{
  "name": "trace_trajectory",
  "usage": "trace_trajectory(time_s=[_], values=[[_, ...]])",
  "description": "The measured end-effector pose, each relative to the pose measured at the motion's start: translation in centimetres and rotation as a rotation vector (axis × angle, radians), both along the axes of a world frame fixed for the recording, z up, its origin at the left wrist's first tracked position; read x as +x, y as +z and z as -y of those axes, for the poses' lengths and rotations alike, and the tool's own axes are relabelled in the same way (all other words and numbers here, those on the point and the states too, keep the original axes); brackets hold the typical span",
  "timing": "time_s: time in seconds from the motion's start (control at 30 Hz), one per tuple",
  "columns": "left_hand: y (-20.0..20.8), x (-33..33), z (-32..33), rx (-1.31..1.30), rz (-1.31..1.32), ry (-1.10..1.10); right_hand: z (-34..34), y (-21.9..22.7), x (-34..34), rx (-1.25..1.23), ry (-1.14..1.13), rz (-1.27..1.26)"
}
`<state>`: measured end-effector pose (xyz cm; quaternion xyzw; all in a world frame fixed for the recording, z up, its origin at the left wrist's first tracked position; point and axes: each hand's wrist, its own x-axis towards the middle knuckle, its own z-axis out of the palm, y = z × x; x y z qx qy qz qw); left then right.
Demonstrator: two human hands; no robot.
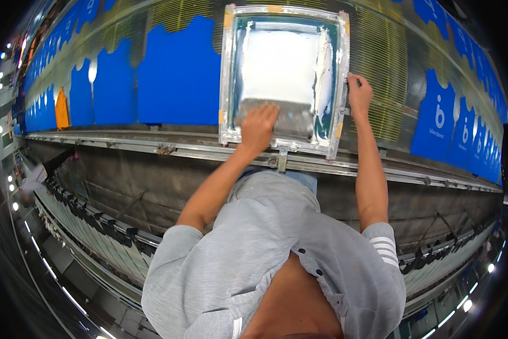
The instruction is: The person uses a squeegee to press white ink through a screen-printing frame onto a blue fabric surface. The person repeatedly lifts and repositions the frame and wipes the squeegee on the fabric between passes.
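A screen-printing frame (227,68) with a pale metal rim lies across the long table in front of me. White ink (282,59) covers much of its mesh, with thick streaks along the right side. My left hand (258,125) is closed around a wide grey squeegee (293,117), which lies across the near part of the mesh and is slightly blurred. At the frame's right edge, my right hand (360,95) has its fingers curled against the rim. What lies beneath the screen is hidden.
Blue cut garment pieces (180,73) lie in a row to the left, with one orange piece (61,108) among them. Blue pieces with a white print (439,110) lie to the right. A metal rail (191,151) runs along the table's near edge, close to my waist.
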<state>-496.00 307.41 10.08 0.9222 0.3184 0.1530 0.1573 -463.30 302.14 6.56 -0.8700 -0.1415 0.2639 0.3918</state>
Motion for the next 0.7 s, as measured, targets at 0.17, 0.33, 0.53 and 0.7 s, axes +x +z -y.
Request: trace_trajectory(time_s=[0.17,0.33,0.53,0.7], values=[[2.5,-3.1,2.4,-0.058,0.038,-0.017,0.2,0.4,-0.2,0.250,0.016,0.169],[3.9,-8.2,-3.8,-0.175,0.036,-0.019,-4.5,0.8,-7.0,0.318,0.001,0.146],[4.7,-22.7,-14.1,-0.120,-0.103,-0.014,-13.8,-1.2,-24.6,0.392,0.035,0.136],[5.1,-27.8,-18.3,-0.149,-0.216,-0.071,-16.8,-1.2,-30.5,0.362,-0.074,0.077]])
